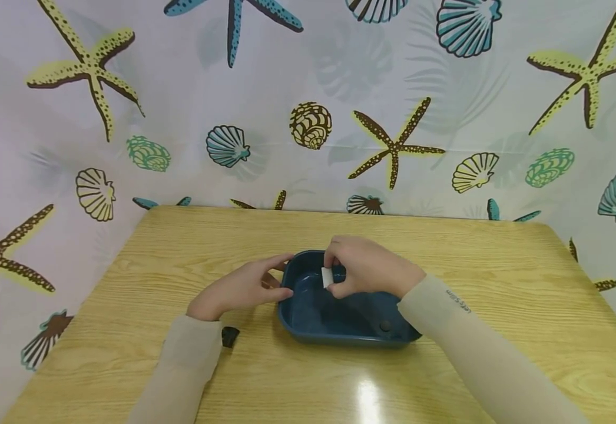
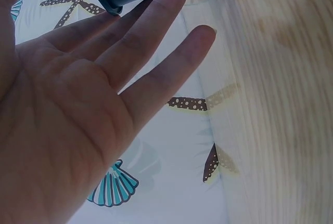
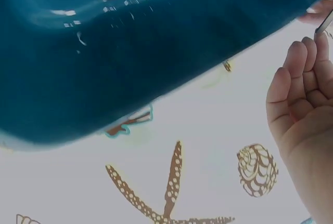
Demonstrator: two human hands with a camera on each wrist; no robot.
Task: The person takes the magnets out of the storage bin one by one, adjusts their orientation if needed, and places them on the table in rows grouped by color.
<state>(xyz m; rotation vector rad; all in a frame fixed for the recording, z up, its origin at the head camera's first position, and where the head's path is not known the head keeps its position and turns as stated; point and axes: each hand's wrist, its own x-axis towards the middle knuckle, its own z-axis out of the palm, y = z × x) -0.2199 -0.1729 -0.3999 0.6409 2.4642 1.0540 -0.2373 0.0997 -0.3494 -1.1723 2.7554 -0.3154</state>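
Pinches a small white piece (image 1: 327, 277) between thumb and bent fingers of the right hand (image 1: 366, 271), over the left part of a dark blue basin (image 1: 308, 312), towards its far-left corner. Holds it likewise at the right edge of the right wrist view, with little more than a sliver of it in sight. Cannot tell touching or apart for piece and inner wall.

Touches the basin's left end with the left hand (image 1: 244, 288): thumb at the rim, other fingers long and straight by the outer corner, without a clear clasp.

Seems to be at the step of handling the white piece inside the basin, perhaps setting it there or working it along the wall; cannot tell which. Would call next either for a firm, even press with the right hand or for a loosening of its pinch, and in both cases for a steadying left hand.

Has the basin on a wooden surface (image 1: 499, 265), about midway between left and right edges, well apart from both far corners. Note a dark round spot (image 1: 385, 325) by the basin floor's near-right corner, a small dark object (image 1: 229, 337) just beside the left cuff (image 1: 194, 338), and a patterned sheet (image 1: 265, 88) beyond the surface's far edge.
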